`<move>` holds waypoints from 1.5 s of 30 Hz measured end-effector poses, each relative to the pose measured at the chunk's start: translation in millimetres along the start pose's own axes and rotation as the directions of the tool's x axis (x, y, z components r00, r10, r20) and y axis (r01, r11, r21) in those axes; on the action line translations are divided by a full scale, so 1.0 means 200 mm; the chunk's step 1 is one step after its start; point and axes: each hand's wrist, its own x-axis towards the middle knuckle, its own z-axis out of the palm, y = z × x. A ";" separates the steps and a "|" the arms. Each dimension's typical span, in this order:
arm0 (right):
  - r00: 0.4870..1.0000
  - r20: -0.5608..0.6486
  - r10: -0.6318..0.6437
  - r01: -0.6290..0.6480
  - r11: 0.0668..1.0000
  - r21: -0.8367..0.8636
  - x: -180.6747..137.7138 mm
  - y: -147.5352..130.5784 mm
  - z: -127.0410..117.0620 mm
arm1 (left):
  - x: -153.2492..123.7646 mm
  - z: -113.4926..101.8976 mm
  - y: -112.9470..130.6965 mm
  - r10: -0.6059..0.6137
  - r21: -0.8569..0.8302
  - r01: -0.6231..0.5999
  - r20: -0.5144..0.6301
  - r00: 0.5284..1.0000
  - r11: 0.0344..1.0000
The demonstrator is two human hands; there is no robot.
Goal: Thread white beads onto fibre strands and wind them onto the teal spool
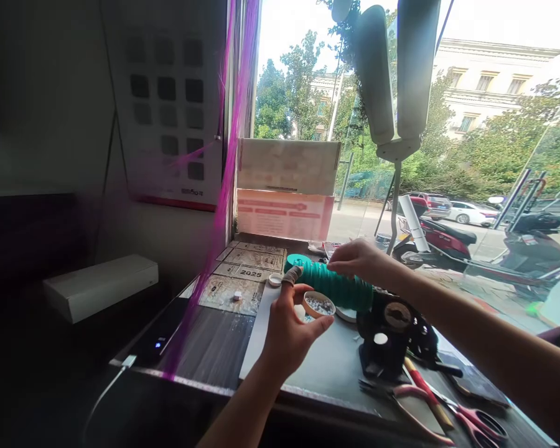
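Observation:
My left hand (293, 323) is closed round a small round dish (320, 305) with tiny pale and dark pieces in it, too small to name. A wrapping covers one of its fingers. Just behind the dish lies a teal ribbed cylinder (336, 283), fixed to a black machine (392, 330). Over the top of the cylinder is my right hand (354, 260), its fingertips pinched together at the cylinder's upper side. What they hold, if anything, is too small to make out. A small white lid (275, 280) lies left of the cylinder.
Pliers (413, 398) and pink-handled scissors (480, 423) lie at the front right. Purple strands (221, 205) hang on the left above a mat printed 2025 (242, 274). A white lamp (396, 93) stands before the window. A white cable (105, 392) hangs over the table's front edge.

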 end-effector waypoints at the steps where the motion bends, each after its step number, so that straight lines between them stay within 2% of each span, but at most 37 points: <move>1: 1.000 -0.008 -0.004 0.004 1.000 -0.006 0.00 0.00 0.00 | 0.00 0.00 0.00 0.001 -0.001 -0.001 0.004 1.000 1.000; 7: 1.000 -0.019 -0.009 0.009 1.000 -0.016 -0.01 0.00 0.01 | 0.00 0.00 0.00 0.003 0.023 -0.003 0.012 1.000 1.000; 19: 0.997 -0.055 -0.056 0.033 0.936 -0.352 -0.03 -0.07 0.01 | 0.00 0.01 -0.01 0.024 0.009 -0.024 -0.002 1.000 1.000; 22: 0.991 -0.074 -0.115 0.075 0.911 -0.407 -0.07 -0.11 0.02 | -0.01 0.01 -0.01 0.017 0.000 -0.017 -0.011 1.000 1.000; 25: 0.984 0.059 -0.169 0.175 0.840 -0.513 -0.15 -0.14 0.04 | -0.04 0.02 0.00 0.015 -0.043 -0.015 0.005 1.000 0.999; 28: 0.965 0.245 -0.091 0.235 0.707 -0.667 -0.21 -0.18 0.09 | -0.05 0.04 0.01 0.048 -0.076 -0.046 0.015 0.999 0.996; 32: 0.962 0.271 0.023 0.206 0.586 -0.783 -0.24 -0.22 0.14 | -0.05 0.07 0.02 0.065 -0.066 -0.064 0.015 0.998 0.996; 35: 0.964 0.263 0.033 0.202 0.552 -0.809 -0.23 -0.22 0.15 | -0.05 0.07 0.02 0.052 -0.070 -0.051 0.023 0.998 0.996; 40: 0.973 0.226 -0.050 0.209 0.608 -0.766 -0.22 -0.21 0.11 | -0.04 0.07 0.01 0.042 -0.079 -0.041 0.014 0.999 0.996; 45: 0.978 0.200 -0.062 0.170 0.793 -0.585 -0.22 -0.22 0.08 | -0.02 0.08 0.01 0.028 -0.077 -0.027 0.020 0.999 0.997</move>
